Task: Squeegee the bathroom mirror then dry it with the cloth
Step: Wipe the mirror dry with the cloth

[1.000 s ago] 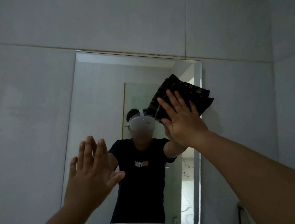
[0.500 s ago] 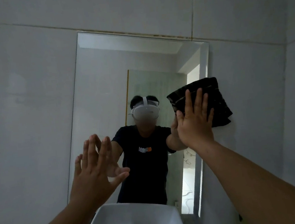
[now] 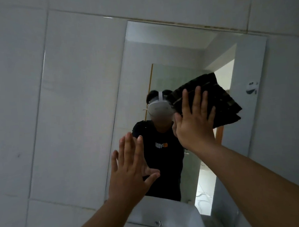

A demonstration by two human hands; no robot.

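The bathroom mirror (image 3: 167, 49) hangs on the tiled wall and reflects a person in a dark shirt. A dark folded cloth (image 3: 223, 104) lies flat against the glass in the mirror's right half. My right hand (image 3: 194, 122) presses it there with the palm, fingers spread over its lower left part. My left hand (image 3: 130, 170) is raised, open and flat in front of the mirror's lower left area, holding nothing. I cannot tell whether it touches the glass. No squeegee is in view.
Pale wall tiles (image 3: 56, 120) surround the mirror. A small white fitting (image 3: 252, 88) shows near the mirror's right edge. A white basin (image 3: 162, 212) with a small metal fitting sits below the mirror's bottom edge.
My right hand has slid the cloth left, from over the mirror's right edge to fully on the glass. The view has tilted. My left hand stays raised and open.
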